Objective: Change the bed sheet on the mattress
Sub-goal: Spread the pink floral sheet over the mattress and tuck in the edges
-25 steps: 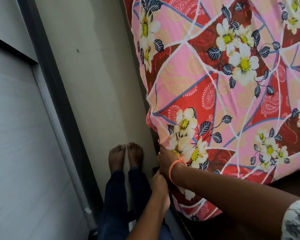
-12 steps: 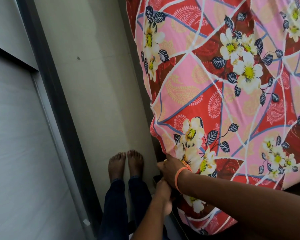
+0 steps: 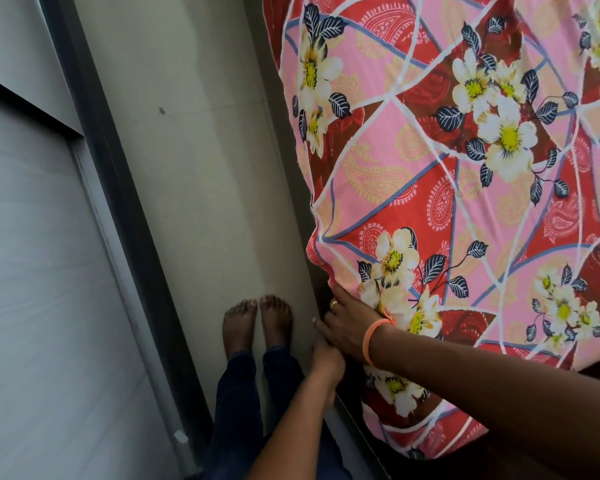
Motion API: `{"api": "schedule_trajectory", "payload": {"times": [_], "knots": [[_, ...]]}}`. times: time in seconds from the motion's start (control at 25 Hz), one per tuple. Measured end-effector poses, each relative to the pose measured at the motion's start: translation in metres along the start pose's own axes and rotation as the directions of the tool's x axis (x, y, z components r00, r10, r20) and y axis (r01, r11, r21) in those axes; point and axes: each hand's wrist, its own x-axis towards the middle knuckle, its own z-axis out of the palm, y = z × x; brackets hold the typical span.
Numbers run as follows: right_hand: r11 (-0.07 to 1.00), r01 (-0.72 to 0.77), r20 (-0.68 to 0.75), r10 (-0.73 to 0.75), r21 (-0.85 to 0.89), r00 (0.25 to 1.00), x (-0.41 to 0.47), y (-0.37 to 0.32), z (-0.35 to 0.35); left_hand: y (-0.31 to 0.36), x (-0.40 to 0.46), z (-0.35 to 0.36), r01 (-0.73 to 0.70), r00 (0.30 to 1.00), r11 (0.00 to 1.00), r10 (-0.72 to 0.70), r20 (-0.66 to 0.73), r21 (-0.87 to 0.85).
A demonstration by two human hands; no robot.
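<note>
The right hand [image 3: 347,323] reaches in from the lower right, forearm stretched across the hanging cloth, an orange band [image 3: 369,341] at the wrist and a ring [image 3: 334,304] on one finger. Its fingers lie at the lower corner of the floral bed sheet [image 3: 465,188], partly tucked behind the cloth — whether they pinch it or only press it cannot be told. The left hand [image 3: 328,360] comes up from below, just beneath the right and touching it, fingers curled at the sheet's edge; what they hold is hidden.

Two bare feet [image 3: 257,320] stand on the pale floor [image 3: 201,188], close beside the bed's dark side. A dark strip [image 3: 118,202] runs along the floor to the left, by a grey panel [image 3: 32,271].

The sheet — pink and red with white flowers — covers the mattress on the right, its long edge running from the top of the view down to the hands, and drapes over the side.
</note>
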Motion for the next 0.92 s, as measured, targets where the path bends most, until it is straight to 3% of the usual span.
{"api": "schedule_trajectory", "payload": {"times": [0.04,0.12,0.2,0.24,0.36,0.44,0.52,0.76,0.92], "knots": [[0.996,0.091,-0.043,-0.09,0.011,0.995,-0.008,0.003,-0.01,0.005,0.002,-0.006,-0.056,0.998,0.996,0.058,-0.024,0.063],[0.983,0.166,-0.231,-0.144,0.077,0.962,-0.02,0.015,-0.046,0.023,0.002,-0.015,-0.183,0.976,0.983,0.184,-0.114,0.023],[0.991,0.129,-0.484,-0.106,0.016,0.869,-0.019,0.044,-0.074,0.047,0.0,-0.02,-0.323,0.935,0.942,0.303,-0.184,-0.089],[0.997,0.069,-0.511,-0.074,-0.028,0.856,-0.016,0.059,-0.086,0.062,0.0,-0.019,-0.37,0.92,0.923,0.347,-0.185,-0.106],[0.981,-0.078,-0.329,0.016,-0.177,0.944,-0.001,0.105,-0.116,0.087,0.013,-0.006,-0.439,0.898,0.889,0.43,-0.092,-0.134],[0.957,-0.087,-0.143,0.049,-0.275,0.988,0.01,0.12,-0.126,0.09,0.028,-0.006,-0.433,0.886,0.898,0.408,-0.221,-0.075],[0.943,-0.043,-0.06,0.024,-0.331,0.998,0.021,0.119,-0.129,0.087,0.046,-0.011,-0.42,0.867,0.907,0.392,-0.306,-0.029],[0.937,-0.054,-0.273,-0.044,-0.344,0.961,0.041,0.107,-0.116,0.094,0.077,-0.007,-0.393,0.826,0.914,0.302,-0.476,-0.103],[0.919,-0.074,-0.199,-0.005,-0.388,0.98,0.044,0.098,-0.114,0.09,0.085,0.007,-0.355,0.82,0.912,0.199,-0.537,-0.204]]}}
